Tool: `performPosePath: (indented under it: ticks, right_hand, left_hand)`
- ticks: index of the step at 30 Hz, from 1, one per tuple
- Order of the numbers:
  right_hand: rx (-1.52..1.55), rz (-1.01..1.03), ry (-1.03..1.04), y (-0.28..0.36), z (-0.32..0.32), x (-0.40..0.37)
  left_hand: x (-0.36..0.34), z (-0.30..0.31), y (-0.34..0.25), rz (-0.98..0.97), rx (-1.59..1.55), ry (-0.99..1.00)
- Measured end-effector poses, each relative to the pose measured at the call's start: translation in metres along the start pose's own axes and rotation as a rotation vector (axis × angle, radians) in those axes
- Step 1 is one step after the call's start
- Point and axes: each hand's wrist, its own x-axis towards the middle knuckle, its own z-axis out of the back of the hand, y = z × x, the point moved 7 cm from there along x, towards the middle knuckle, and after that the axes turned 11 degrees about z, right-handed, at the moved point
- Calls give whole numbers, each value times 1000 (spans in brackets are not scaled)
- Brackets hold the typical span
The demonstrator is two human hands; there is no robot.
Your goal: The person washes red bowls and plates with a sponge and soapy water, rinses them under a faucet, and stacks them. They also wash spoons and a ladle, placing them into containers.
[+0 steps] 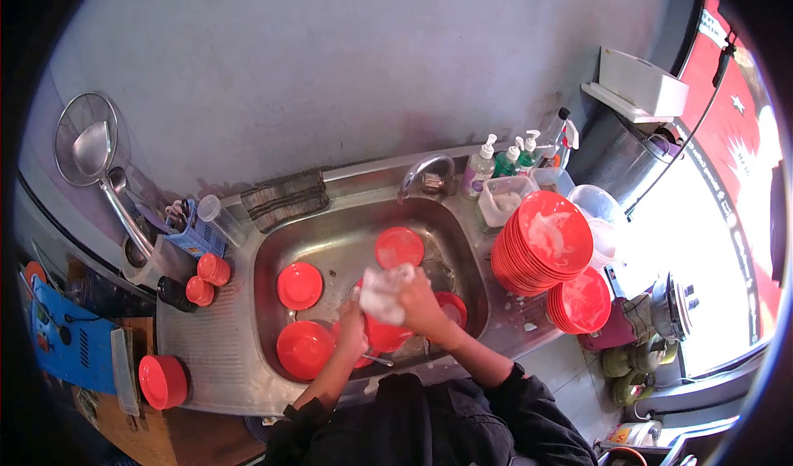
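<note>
Over the steel sink point(330, 239), my right hand point(420, 302) is closed round a white soapy sponge or cloth point(383, 294). Close to its left, my left hand point(352, 327) has its fingers bent together; what it grips, perhaps a utensil, is too hidden to name. Just below the hands is a red bowl point(385, 334), and a metal utensil handle point(377, 359) shows beside it. More red dishes lie in the sink: a small plate point(300, 286) at the left, a bowl point(306, 349) at the front left and a soapy dish point(400, 247) at the back.
Tall stacks of soapy red bowls point(541, 247) and plates point(580, 302) stand right of the sink. The faucet point(425, 173) arches over the back rim, near soap bottles point(479, 168). Red cups point(213, 269) and a red stack point(163, 382) are at the left.
</note>
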Motion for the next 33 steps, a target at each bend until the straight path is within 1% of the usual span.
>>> performPosePath:
  ticks: [1, 2, 3, 5, 6, 7, 9, 10, 11, 13, 14, 15, 16, 17, 19, 20, 21, 22, 23, 25, 26, 27, 28, 29, 30, 31, 32, 33]
  right_hand:
    - [-62, 160, 16, 17, 0, 0]
    - [-98, 289, 55, 27, -5, -4]
    - [-102, 291, 54, 23, -8, -6]
    - [-33, 489, 11, 29, -13, -16]
    - [5, 496, -82, 29, 1, -11]
    - [7, 498, -80, 26, -2, -8]
    - [494, -297, -300, -36, -10, -5]
    - [475, -216, -262, -40, 0, 6]
    - [521, -127, -269, -61, -15, -2]
    - [1106, -528, -379, -68, -25, -17]
    - [969, -461, -481, -69, -26, -22]
    - [828, -396, -579, -64, -32, -31]
    - [921, -422, -663, -56, -35, -37]
    - [796, -500, -688, -51, -34, -46]
    - [717, -701, -797, -46, -30, -63]
    - [703, -710, -812, -45, -22, -68]
    - [1186, -830, -842, -47, -25, -63]
    - [1684, -931, -841, -36, -35, -61]
    - [1672, -936, -864, -37, -34, -69]
    - [1710, -759, -711, -25, -23, -61]
    - [1803, -795, -712, -14, -12, -62]
    - [1794, -799, -733, -7, 4, -58]
    - [1729, -798, -689, -2, 17, -54]
    - [1664, -796, -645, 0, 25, -54]
    - [1656, -798, -662, -4, 24, -62]
    - [1546, -710, -689, -12, 28, -70]
    - [1434, -626, -710, -15, 35, -78]
    - [1334, -649, -776, -18, 51, -89]
  left_hand:
    - [-2, -2, -3, 49, -179, 8]
    - [7, 6, 0, 85, -156, 22]
    - [6, 6, -5, 82, -157, 25]
    - [-2, 1, -15, 68, -72, 84]
    - [-5, -1, -19, 66, 65, 23]
    - [-3, 2, -16, 65, 63, 21]
    - [-1, 0, -31, -294, 533, 42]
    - [0, 5, -30, -190, 610, 58]
    - [-3, 2, -32, -190, 609, 57]
    - [-21, 5, -37, -6, -256, -3]
    - [-18, 3, -39, -12, -422, 68]
    - [-12, 4, -34, -11, -422, 76]
    - [-4, 10, -27, -68, -492, 40]
    - [1, 16, -20, -121, -560, 4]
    - [7, 19, -3, -64, -575, 48]
    - [11, 18, 5, -21, -595, 81]
    - [14, 11, 1, -10, -588, 99]
    - [10, 2, 3, 39, -631, 170]
    - [7, -4, 6, 89, -674, 242]
    - [14, -4, 23, 123, -673, 292]
    - [21, 3, 39, 193, -663, 265]
    - [23, 6, 52, 262, -652, 236]
    - [21, 4, 58, 277, -644, 242]
    - [18, -2, 62, 290, -503, 290]
    - [13, -11, 63, 299, -363, 338]
    - [9, -16, 64, 310, -355, 347]
    - [4, -17, 62, 272, -207, 314]
    - [0, -18, 60, 231, -60, 280]
